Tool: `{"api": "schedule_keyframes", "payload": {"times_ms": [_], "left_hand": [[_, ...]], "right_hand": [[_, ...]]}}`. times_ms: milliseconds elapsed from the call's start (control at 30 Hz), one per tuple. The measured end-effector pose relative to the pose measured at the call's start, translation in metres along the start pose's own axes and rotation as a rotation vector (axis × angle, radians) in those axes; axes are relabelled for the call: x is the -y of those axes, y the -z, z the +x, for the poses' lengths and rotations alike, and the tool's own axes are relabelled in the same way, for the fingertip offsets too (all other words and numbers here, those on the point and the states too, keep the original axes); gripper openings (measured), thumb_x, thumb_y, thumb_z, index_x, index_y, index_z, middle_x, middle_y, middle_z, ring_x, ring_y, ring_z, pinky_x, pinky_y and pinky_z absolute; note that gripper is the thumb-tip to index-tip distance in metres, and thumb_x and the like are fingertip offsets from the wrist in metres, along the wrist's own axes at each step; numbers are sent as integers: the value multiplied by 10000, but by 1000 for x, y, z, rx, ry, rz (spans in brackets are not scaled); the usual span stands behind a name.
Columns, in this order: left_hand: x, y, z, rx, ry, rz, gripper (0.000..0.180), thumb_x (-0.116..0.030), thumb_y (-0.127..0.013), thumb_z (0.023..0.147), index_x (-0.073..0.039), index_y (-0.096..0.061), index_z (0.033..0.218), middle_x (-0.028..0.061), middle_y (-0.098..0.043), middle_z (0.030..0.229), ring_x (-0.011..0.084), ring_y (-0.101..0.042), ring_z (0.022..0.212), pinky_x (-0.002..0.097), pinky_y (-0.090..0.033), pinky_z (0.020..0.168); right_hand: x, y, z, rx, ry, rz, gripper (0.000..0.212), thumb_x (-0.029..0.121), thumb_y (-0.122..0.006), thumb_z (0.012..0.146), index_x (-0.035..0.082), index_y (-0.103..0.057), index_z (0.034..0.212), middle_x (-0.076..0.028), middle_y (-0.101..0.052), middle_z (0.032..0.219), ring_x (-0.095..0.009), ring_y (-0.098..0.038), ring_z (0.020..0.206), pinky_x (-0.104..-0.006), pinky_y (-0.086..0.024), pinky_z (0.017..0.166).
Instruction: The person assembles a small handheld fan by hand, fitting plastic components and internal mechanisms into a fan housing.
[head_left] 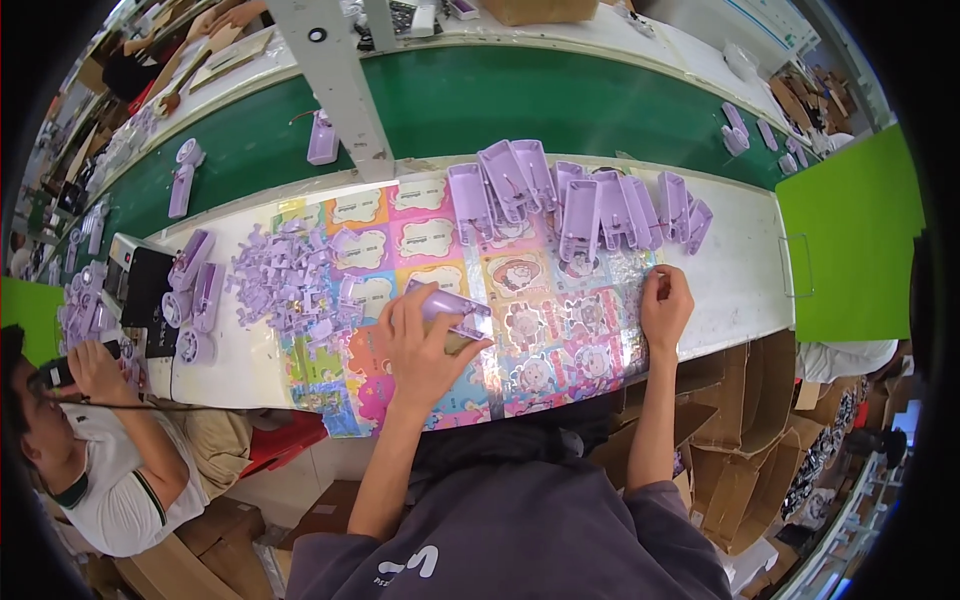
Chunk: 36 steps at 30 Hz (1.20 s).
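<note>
My left hand (pixel 418 348) is wrapped round a light purple plastic housing (pixel 458 308), a long shell held tilted above the patterned mat. Farther right, my right hand (pixel 667 305) hangs over the mat's right edge with its fingers curled together. Whatever they pinch, if anything, is hidden. Beyond both hands stands a cluster of open purple housings (pixel 582 215), some with thin wires inside. To the left of my left hand lies a heap of small purple plastic parts (pixel 285 275). The colourful sheet with cartoon pictures (pixel 430 237) covers the middle of the white table.
A green conveyor belt (pixel 500 100) runs behind the table, carrying a few purple pieces (pixel 322 140). A metal post (pixel 345 110) rises at the table's far edge. At left, a co-worker (pixel 120 450) holds a black tool near assembled purple units (pixel 195 290). Cardboard boxes (pixel 745 400) stand at right.
</note>
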<state>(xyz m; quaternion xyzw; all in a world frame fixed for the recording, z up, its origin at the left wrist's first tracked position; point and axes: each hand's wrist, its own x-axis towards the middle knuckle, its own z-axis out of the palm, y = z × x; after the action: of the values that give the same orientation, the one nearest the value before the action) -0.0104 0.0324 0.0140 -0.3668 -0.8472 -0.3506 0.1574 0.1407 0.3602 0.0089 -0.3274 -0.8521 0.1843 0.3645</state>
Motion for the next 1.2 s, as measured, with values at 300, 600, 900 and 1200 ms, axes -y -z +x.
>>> {"api": "schedule_keyframes", "payload": {"times_ms": [300,600,900,1200], "left_hand": [[5,1,3,18,11,-28,514,-409,-900,657,-103,-685,1010,141,-565,1290,336,-507,1207,497,-344,1036],[0,-3,6,82,53,-15,487,-398,-933,626,-97,-691,922,120,-516,1351,356,-468,1186,493,-401,986],[3,-2,6,31,16,-37,491,-386,-936,607,-89,-696,916,135,-535,1318,368,-476,1152,499,-406,963],[1,0,9,36,-42,-7,472,-395,-936,607,-101,-692,883,137,-569,1298,357,-512,1151,483,-404,956]], "right_hand": [[202,-33,-34,192,653,473,248,8,-766,662,80,-685,885,-73,-660,813,-265,-610,677,-390,-461,629],[320,-122,-99,549,845,-96,132,139,-671,778,73,-695,889,-74,-599,906,-221,-598,863,-348,-468,718],[316,-138,-110,467,784,-22,76,129,-677,759,61,-675,794,-83,-573,922,-205,-591,846,-288,-498,716],[317,-122,-100,407,811,60,82,132,-672,743,60,-665,783,-75,-564,894,-201,-572,848,-306,-458,703]]}}
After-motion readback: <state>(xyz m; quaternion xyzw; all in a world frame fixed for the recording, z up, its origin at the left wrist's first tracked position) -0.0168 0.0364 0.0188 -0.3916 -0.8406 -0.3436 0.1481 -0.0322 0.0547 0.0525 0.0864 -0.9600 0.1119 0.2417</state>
